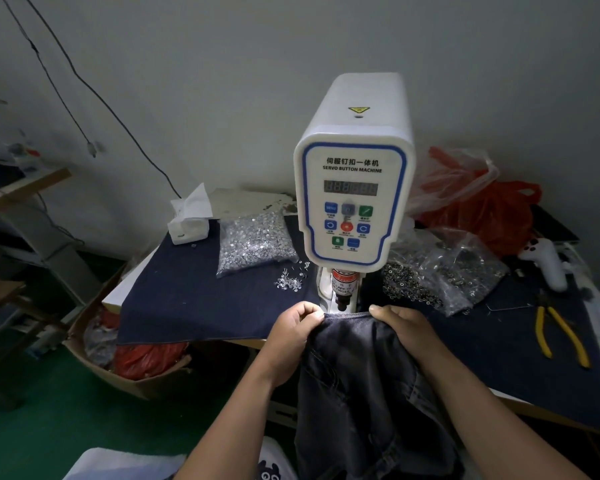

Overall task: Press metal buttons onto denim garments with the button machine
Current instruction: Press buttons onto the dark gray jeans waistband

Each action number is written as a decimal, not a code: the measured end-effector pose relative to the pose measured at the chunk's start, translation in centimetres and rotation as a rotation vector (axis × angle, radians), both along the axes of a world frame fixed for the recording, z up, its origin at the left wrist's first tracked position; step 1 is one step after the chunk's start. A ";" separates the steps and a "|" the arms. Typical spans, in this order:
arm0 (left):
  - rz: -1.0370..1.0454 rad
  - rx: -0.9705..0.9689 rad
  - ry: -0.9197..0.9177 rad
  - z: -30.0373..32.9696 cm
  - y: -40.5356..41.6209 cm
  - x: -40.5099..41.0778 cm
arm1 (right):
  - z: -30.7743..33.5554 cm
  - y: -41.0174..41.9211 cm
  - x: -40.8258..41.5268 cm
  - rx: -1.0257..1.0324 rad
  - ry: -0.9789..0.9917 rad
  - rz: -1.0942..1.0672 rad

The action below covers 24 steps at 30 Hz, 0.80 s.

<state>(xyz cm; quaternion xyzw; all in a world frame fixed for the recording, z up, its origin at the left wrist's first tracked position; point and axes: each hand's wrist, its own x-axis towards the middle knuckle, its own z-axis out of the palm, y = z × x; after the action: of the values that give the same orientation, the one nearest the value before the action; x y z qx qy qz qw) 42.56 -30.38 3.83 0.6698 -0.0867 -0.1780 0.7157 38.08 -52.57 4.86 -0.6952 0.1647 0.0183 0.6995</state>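
Your left hand [293, 329] pinched the top hem of the denim [364, 386], fingers curled over the edge at its left corner. Your right hand [404, 329] gripped the same hem at the right corner, thumb on top and fingers wrapped round the cloth. Between the two hands the hem ran flat and taut, just in front of the machine's press head [342, 289], which stood above the gap between your thumbs. The rest of the denim hung down off the table edge toward your lap.

The machine [355, 188] stood upright behind the hem, its white panel facing you with a dim display and coloured keys. To its left lay a clear bag of silver studs [257, 242], with a few loose studs [291, 280] spilled beside it on the dark cloth [187, 299] that covered the table. Farther left sat a tissue box [189, 223]. To the machine's right lay a bag of dark buttons [440, 271], and behind it some red bags [482, 202]. Yellow pliers [560, 334] lay near the right edge, beyond a white handle-shaped object [548, 263]. A cardboard box [125, 355] holding red and clear plastic stood on the green floor at the table's left.
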 end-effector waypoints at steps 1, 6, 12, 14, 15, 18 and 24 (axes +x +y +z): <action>0.004 -0.004 0.007 -0.1 -0.1 0.0 | 0.0 0.0 0.1 -0.006 0.003 -0.002; 0.018 -0.022 0.024 -0.3 -0.4 0.2 | -0.3 -0.1 0.3 -0.003 0.002 -0.018; 0.030 -0.026 0.022 -0.5 -0.5 0.2 | -0.4 -0.1 0.5 -0.051 -0.010 -0.064; 0.033 -0.029 0.017 -0.5 -0.6 0.2 | -0.5 -0.2 0.6 -0.061 -0.012 -0.076; 0.031 -0.029 0.016 -0.5 -0.6 0.2 | -0.5 -0.3 0.6 -0.064 -0.013 -0.084; 0.018 -0.038 0.026 -0.4 -0.5 0.2 | -0.7 -0.3 0.6 -0.064 -0.013 -0.095; 0.010 -0.044 0.007 -0.5 -0.6 0.1 | -0.6 -0.3 0.5 -0.058 0.018 -0.078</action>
<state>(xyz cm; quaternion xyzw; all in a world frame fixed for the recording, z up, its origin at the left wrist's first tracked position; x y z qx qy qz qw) 42.61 -30.96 3.28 0.6536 -0.0849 -0.1749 0.7315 38.56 -52.83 4.31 -0.7082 0.1986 -0.0074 0.6775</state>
